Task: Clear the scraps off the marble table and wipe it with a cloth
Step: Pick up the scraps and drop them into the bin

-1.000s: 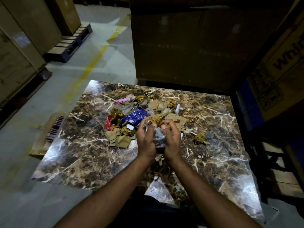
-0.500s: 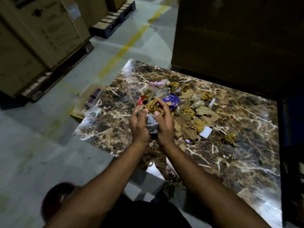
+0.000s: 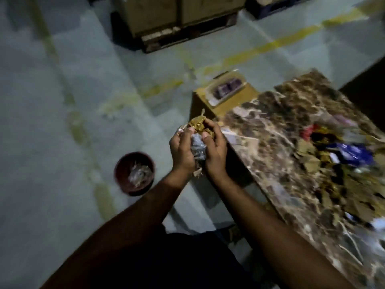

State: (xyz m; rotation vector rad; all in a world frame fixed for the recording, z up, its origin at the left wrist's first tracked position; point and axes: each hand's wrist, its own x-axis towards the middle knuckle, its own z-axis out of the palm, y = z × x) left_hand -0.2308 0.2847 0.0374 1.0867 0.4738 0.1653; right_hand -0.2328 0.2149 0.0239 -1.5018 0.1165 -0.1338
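We are cupping a bundle of scraps (image 3: 198, 140) between our two hands, just off the near left edge of the marble counter (image 3: 277, 163) and above the floor. Our left hand (image 3: 182, 151) is curling its fingers (image 3: 188, 131) round the left side of the bundle, and our right hand (image 3: 215, 152) is curling its fingers (image 3: 210, 125) over the right side, so both are gripping it together. The bundle is showing crumpled golden-brown paper on top and a greyish plastic piece lower down between the palms.

More scraps are lying in a loose pile (image 3: 333, 161) on the counter, well apart from our hands: brown cardboard bits, a red piece and a blue wrapper (image 3: 352, 153), all blurred. A dark red bin (image 3: 134, 173) is standing on the grey floor (image 3: 62, 122) below and to the left of our hands, with some clear crumpled plastic inside it. A cardboard box (image 3: 225, 97) is sitting beside the counter's far left corner. Yellow painted lines are crossing the floor, and stacked cartons (image 3: 177, 15) are standing on a pallet further back.
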